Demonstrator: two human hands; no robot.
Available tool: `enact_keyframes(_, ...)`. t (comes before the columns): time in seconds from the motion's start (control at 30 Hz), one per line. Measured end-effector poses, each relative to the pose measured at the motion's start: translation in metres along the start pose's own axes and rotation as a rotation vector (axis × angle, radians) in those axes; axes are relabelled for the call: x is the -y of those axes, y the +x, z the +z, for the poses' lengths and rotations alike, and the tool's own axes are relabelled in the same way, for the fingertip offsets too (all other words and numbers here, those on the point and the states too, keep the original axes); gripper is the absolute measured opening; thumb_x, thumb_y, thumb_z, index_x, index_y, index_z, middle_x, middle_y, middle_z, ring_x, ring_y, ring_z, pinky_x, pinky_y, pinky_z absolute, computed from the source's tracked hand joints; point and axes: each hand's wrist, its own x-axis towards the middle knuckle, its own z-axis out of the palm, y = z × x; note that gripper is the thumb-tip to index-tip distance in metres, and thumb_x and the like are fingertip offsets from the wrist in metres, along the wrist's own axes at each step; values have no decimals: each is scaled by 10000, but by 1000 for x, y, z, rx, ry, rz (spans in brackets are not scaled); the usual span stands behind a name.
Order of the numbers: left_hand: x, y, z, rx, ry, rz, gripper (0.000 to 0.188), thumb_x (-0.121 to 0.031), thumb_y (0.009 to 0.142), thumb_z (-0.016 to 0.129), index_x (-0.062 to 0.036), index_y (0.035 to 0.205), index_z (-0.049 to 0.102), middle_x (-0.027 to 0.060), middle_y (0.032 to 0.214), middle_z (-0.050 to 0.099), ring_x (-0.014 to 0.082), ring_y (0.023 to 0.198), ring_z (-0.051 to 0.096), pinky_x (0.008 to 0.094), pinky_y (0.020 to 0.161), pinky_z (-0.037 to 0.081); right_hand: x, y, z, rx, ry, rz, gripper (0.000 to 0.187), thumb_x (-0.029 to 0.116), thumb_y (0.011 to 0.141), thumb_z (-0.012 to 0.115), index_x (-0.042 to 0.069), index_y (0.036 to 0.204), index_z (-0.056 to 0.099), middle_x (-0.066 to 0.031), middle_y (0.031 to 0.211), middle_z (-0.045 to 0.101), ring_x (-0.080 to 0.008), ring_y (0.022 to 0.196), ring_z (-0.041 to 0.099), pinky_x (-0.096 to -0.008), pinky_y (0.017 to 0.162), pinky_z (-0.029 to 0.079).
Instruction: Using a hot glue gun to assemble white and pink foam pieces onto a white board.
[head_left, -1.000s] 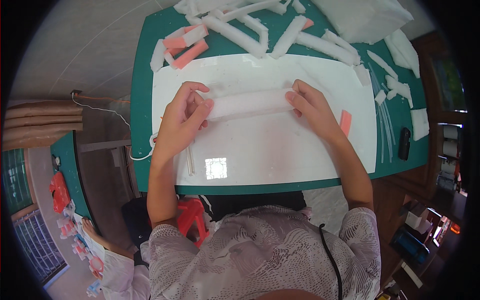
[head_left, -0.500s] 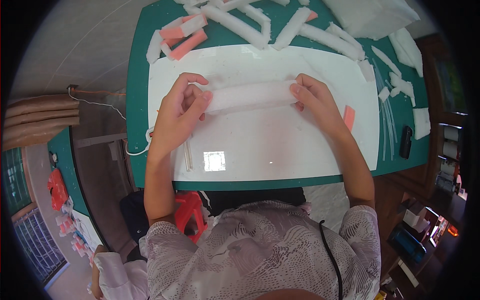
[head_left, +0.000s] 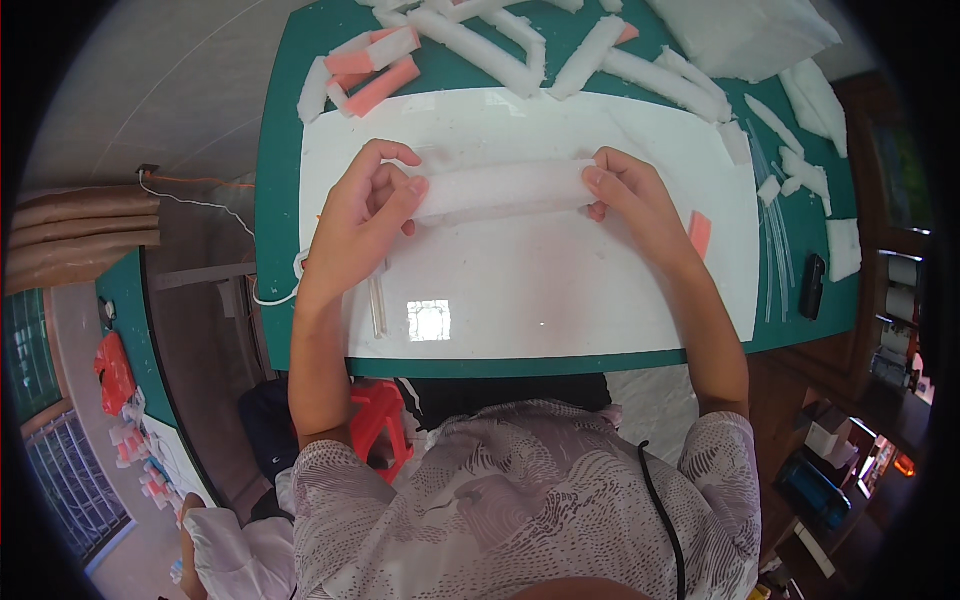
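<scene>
Between my hands stretches a white, soft-looking strip of padding (head_left: 505,188), held level above the white board (head_left: 560,290). My left hand (head_left: 375,205) pinches its left end between thumb and fingers, with the index finger curled up and apart. At the right end, my right hand (head_left: 625,195) grips it, thumb on top and fingers behind. A thin clear tube (head_left: 377,305) lies on the board below my left wrist. To the right of my right wrist rests a small pink foam block (head_left: 699,233).
Several white padding strips (head_left: 480,52) and pink-and-white pieces (head_left: 375,65) lie along the green table's (head_left: 285,150) far side. A large white bundle (head_left: 750,40) is at far right, with clear tubes (head_left: 775,250) and a black object (head_left: 812,285) nearer. A co-worker's sleeve (head_left: 235,550) shows lower left.
Almost nothing differs: both hands keep hold of the padding strip in the same place. The view has shifted very slightly, and the co-worker at lower left has moved a little.
</scene>
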Motion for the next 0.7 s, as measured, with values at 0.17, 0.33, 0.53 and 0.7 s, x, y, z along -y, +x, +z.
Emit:
enact_keyframes(0.17, 3, 1, -1, 8, 11, 3, 183, -96, 947, 588, -28, 1100, 514, -21, 702, 480, 53, 620, 476, 210, 580, 394, 0, 0, 0, -14, -6, -4, 308, 312, 941, 611, 81, 758, 519, 10, 659, 511, -66, 628, 477, -220, 607, 394)
enact_keyframes(0.33, 5, 1, -1, 16, 20, 19, 171, -104, 953, 587, -38, 1091, 512, -21, 701, 481, 51, 618, 472, 209, 574, 384, 3, 0, 0, -12, -15, 9, 312, 316, 939, 613, 85, 754, 514, 9, 657, 513, -68, 625, 478, -221, 606, 395)
enact_keyframes(0.53, 7, 2, -2, 28, 19, 41, 160, -107, 955, 588, -38, 1076, 509, -23, 700, 483, 50, 614, 466, 208, 569, 377, 1, -1, 0, -6, -14, 12, 313, 328, 935, 620, 86, 760, 526, 8, 650, 512, -69, 617, 478, -223, 598, 394)
enact_keyframes(0.7, 6, 1, -2, 21, 8, 26, 158, -108, 953, 590, -41, 1070, 509, -29, 694, 479, 45, 606, 454, 205, 563, 368, 1, 0, 0, -11, -41, 11, 317, 341, 934, 620, 84, 765, 542, 8, 650, 517, -68, 613, 480, -224, 593, 392)
